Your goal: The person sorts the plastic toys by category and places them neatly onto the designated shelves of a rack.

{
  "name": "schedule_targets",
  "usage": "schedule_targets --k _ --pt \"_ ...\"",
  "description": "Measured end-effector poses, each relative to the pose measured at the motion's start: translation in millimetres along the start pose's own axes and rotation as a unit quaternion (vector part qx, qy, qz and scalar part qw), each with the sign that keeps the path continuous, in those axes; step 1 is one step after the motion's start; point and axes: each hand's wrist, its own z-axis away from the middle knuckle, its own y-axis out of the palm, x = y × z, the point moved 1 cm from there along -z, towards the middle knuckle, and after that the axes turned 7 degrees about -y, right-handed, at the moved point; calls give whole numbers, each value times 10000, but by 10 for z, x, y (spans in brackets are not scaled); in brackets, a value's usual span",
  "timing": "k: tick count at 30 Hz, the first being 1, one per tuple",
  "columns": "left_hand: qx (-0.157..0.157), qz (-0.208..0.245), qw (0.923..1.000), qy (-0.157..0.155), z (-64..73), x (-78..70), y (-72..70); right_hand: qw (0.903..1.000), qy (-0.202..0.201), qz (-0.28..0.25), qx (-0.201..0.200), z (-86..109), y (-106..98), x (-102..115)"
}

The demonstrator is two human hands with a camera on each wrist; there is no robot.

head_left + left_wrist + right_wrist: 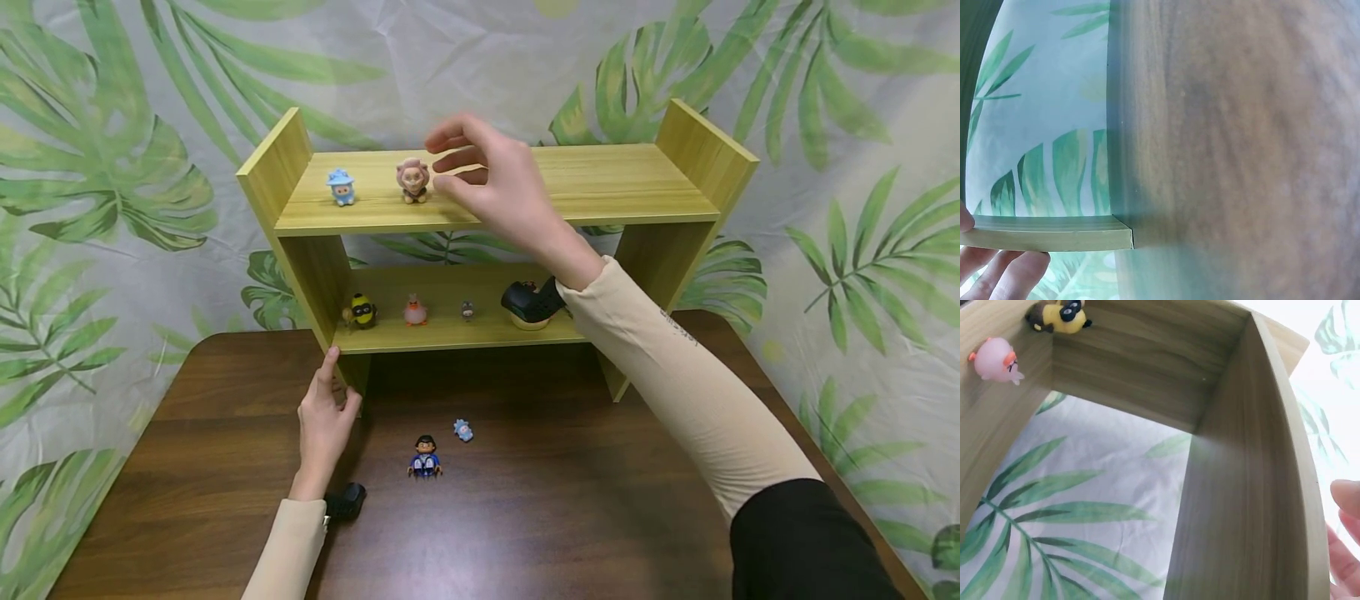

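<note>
My right hand (pixel 495 179) is over the top board of a wooden shelf (pixel 622 187), just right of a pink-maned figurine (pixel 413 181). Its fingers are bent, with a gap to the thumb and nothing between them. The thumb tip is close to the figurine; whether they touch I cannot tell. Farther left on that board stands a blue-hatted figurine (pixel 341 187). Low on the shelf's left side, my left hand (pixel 324 421) grips the side panel (pixel 1054 239), thumb on one face and fingers (pixel 1019 275) on the other, as the left wrist view shows.
On the middle board stand a yellow masked figurine (pixel 363 310), a pink one (pixel 415 310), a small grey one (pixel 467 311) and another partly behind my right wrist. A dark-haired doll (pixel 425 457) and a small blue figurine (pixel 463 430) lie on the brown table (pixel 525 533).
</note>
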Motion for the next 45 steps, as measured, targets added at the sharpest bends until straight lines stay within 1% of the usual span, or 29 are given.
schedule_targets --k 3,8,13,20,26,35,45 --pt "26 -9 10000 7 -4 -3 1 9997 -114 -197 -117 77 -34 -11" --pt "42 -16 10000 -2 -9 -7 1 9982 -173 -532 -219 204 -64 2" --pt "-16 -24 10000 -10 -8 -5 4 9949 -413 -838 -383 340 -85 12" --pt "-59 -52 10000 32 -5 -6 1 9906 -640 -1076 -551 529 -126 6" --pt "-31 -65 10000 25 -5 -6 0 9883 -805 -1164 -560 677 -144 -14" --pt "-43 -66 10000 48 -5 3 5 9886 -679 -1258 -474 930 -105 -81" --pt "-16 -54 10000 -14 1 5 7 9882 -444 -1460 -152 1243 34 -237"
